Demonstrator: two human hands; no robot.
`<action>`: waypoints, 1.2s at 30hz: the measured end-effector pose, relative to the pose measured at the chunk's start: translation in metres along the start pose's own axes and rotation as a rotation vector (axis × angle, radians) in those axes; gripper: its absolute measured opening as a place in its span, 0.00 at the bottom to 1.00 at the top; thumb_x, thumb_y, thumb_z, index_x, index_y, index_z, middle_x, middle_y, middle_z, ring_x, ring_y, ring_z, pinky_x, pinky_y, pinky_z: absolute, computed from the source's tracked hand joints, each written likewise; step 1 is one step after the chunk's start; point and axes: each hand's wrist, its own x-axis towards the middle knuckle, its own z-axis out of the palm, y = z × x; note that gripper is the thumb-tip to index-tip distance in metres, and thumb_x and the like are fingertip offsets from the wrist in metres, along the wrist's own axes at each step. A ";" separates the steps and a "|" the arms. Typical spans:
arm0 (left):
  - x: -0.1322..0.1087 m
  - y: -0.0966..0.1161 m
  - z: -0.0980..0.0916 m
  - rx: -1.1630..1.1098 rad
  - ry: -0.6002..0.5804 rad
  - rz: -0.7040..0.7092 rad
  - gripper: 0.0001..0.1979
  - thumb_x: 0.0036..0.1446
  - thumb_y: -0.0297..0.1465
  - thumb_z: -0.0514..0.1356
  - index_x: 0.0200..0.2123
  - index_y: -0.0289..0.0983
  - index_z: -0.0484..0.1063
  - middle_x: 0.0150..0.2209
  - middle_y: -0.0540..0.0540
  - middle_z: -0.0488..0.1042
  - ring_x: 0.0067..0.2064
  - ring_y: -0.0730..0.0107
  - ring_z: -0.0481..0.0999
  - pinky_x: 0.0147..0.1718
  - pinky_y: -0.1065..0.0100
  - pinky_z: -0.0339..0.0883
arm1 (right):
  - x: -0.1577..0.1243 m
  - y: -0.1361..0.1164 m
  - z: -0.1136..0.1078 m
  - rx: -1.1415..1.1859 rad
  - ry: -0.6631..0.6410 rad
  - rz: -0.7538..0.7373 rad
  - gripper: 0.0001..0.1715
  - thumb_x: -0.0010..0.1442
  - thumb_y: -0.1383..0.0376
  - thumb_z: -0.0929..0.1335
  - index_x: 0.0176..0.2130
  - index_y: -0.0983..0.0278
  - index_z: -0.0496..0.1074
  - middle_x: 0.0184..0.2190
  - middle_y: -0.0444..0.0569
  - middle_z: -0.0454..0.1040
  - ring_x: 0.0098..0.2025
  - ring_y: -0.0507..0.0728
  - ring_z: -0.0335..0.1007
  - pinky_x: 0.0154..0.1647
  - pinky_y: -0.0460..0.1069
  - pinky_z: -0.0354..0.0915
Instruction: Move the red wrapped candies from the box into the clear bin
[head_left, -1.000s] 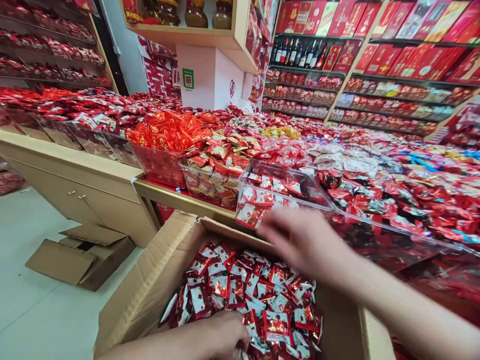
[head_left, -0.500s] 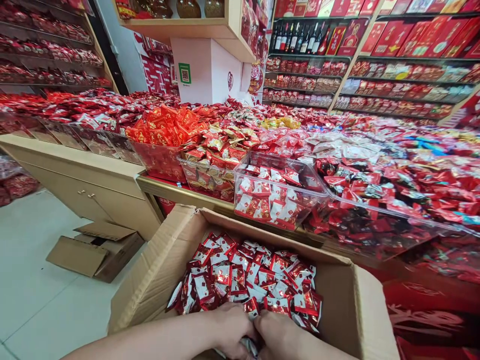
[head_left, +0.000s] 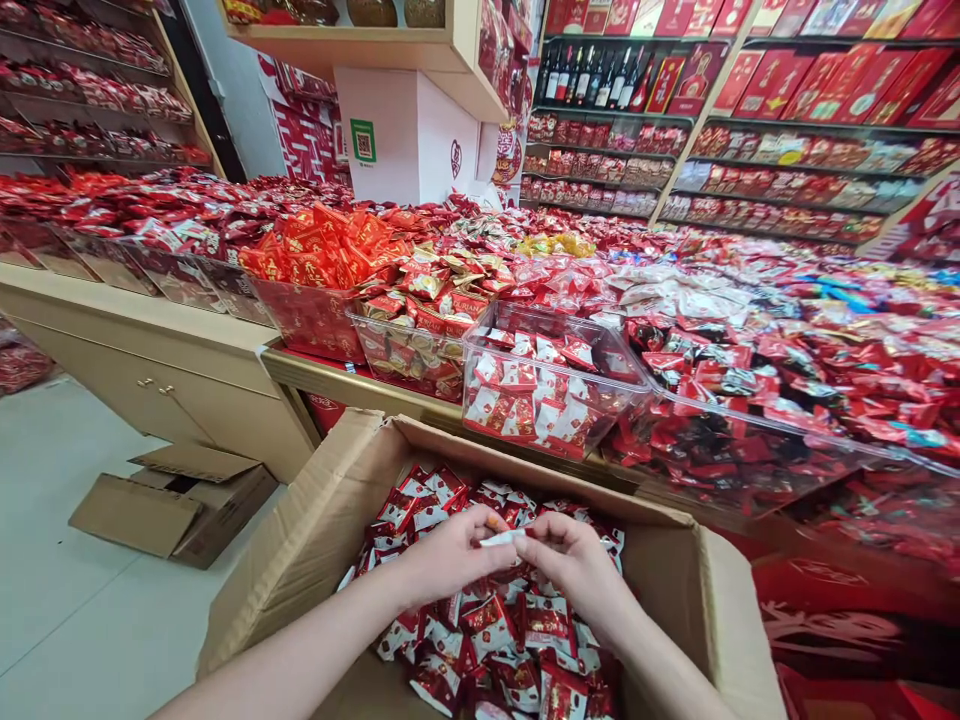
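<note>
Above an open cardboard box [head_left: 731, 610] my left hand [head_left: 465, 548] and my right hand [head_left: 566, 560] almost meet. Between their fingertips is a small white and red packet [head_left: 504, 538], pinched from both sides. Many red and white wrapped packets [head_left: 525, 625] lie loose in the box beneath my hands. Just beyond the box stands a clear plastic bin [head_left: 555, 395] partly filled with similar red and white packets.
Bins of orange-red packets [head_left: 322, 260] and gold-red ones [head_left: 427, 330] line the counter. A smaller cardboard box [head_left: 217, 505] sits on the floor at left. Shelves with bottles [head_left: 592, 78] and red boxes rise behind. Dark red packets [head_left: 720, 430] fill a bin at right.
Both hands have risen from low in the box's near side to above the pile, with a packet now visible between the fingertips. More packets show at the near side.
</note>
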 end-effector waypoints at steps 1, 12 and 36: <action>-0.002 0.007 -0.001 -0.095 0.029 0.000 0.15 0.47 0.39 0.57 0.36 0.37 0.63 0.27 0.53 0.67 0.27 0.75 0.66 0.26 0.74 0.59 | -0.001 -0.006 0.000 0.065 0.037 0.006 0.16 0.48 0.55 0.66 0.23 0.65 0.63 0.14 0.38 0.56 0.17 0.46 0.48 0.17 0.43 0.47; -0.006 0.022 0.002 -0.357 0.249 -0.005 0.13 0.47 0.39 0.58 0.23 0.34 0.67 0.21 0.53 0.66 0.22 0.77 0.63 0.20 0.75 0.57 | -0.007 -0.005 0.011 0.417 0.266 -0.059 0.15 0.47 0.57 0.68 0.20 0.66 0.66 0.19 0.41 0.60 0.21 0.47 0.48 0.19 0.42 0.48; -0.006 -0.010 0.024 -0.802 0.293 -0.197 0.23 0.40 0.25 0.64 0.40 0.36 0.59 0.32 0.49 0.71 0.30 0.76 0.69 0.30 0.72 0.62 | -0.006 0.035 0.018 0.168 0.166 0.080 0.17 0.47 0.57 0.68 0.34 0.66 0.68 0.28 0.48 0.69 0.26 0.52 0.65 0.24 0.46 0.64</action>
